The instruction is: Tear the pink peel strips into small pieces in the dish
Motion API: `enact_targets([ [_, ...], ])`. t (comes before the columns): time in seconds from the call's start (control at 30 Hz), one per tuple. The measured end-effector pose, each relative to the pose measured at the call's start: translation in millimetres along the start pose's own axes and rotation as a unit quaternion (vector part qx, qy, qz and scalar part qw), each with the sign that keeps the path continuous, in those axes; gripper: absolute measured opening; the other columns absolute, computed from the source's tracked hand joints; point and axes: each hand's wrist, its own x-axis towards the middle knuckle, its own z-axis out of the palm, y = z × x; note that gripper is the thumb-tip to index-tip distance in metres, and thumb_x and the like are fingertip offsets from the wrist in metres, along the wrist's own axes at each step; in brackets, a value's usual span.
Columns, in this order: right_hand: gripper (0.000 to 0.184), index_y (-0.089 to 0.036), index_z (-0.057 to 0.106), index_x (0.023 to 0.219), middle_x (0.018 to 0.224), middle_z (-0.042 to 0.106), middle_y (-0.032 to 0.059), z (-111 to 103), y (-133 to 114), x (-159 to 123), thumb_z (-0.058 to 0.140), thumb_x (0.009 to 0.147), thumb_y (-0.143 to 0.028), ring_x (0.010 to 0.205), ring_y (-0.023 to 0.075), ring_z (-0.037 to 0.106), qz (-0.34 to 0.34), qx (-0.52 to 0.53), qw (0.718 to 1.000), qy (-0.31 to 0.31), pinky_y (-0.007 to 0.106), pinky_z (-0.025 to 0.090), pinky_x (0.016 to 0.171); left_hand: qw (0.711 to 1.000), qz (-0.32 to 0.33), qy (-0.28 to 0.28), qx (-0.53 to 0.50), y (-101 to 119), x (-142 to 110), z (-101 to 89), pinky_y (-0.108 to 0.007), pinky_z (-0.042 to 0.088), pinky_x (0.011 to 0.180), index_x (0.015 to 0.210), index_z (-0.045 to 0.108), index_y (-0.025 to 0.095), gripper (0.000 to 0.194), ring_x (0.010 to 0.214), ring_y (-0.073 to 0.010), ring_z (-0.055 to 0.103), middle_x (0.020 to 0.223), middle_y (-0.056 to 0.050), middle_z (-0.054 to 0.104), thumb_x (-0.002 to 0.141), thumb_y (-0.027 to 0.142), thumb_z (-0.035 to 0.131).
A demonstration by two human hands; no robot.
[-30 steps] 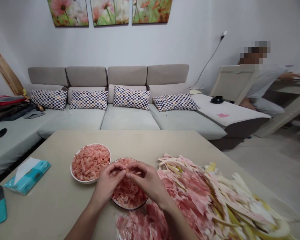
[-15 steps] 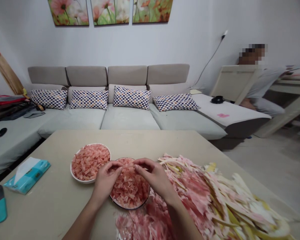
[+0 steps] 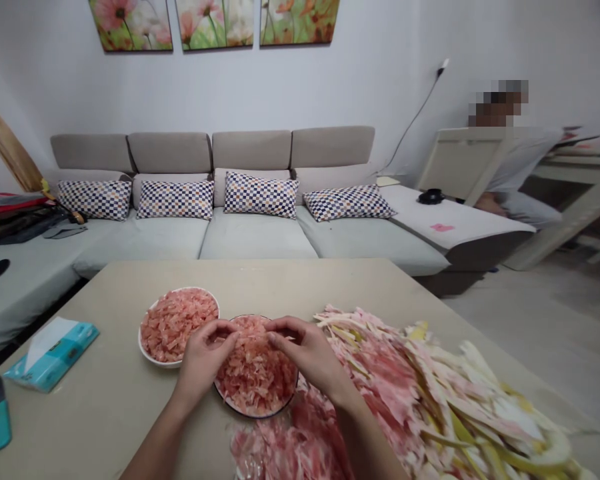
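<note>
Two hands, the left hand (image 3: 205, 360) and right hand (image 3: 310, 353), hover over a dark-rimmed plate (image 3: 256, 417) of pink fruit bits (image 3: 260, 380), thumbs and forefingers drawn close; I cannot tell whether either pinches a piece. The bits lie below and between both hands, neither clearly nearer, heaped roundly with no long axis. On the surface (image 3: 110, 400), the blue tissue pack (image 3: 70, 353) carries dark print, too small to read.
</note>
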Motion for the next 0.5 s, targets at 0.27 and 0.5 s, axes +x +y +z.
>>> enact_targets([
  [0.27, 0.022, -0.015, 0.072, 0.087, 0.087, 0.074, 0.0078, 1.2, -2.5, -0.5, 0.064, 0.077, -0.032, 0.080, 0.0203, 0.067, -0.006, -0.021, 1.000, 0.004, 0.030, 0.051, 0.074, 1.000, -0.003, -0.008, 0.026, 3.5, -1.8, -2.7, -0.023, 0.050, 0.075, 0.082, 0.068, 0.017, 0.013, 0.080, -0.0166, 0.065, 0.084, -0.003, 0.070, 0.079, 0.029, 0.065],
  [0.5, 0.020, -0.016, 0.073, 0.086, 0.088, 0.074, 0.0076, -0.4, -2.5, -1.3, 0.064, 0.076, -0.032, 0.081, 0.0205, 0.068, -0.010, -0.017, 1.000, 0.007, 0.030, 0.052, 0.074, 1.000, -0.012, -0.006, 0.022, 7.4, -4.1, -5.1, -0.023, 0.051, 0.073, 0.081, 0.069, 0.017, 0.014, 0.078, -0.0169, 0.066, 0.084, -0.003, 0.071, 0.078, 0.031, 0.066],
])
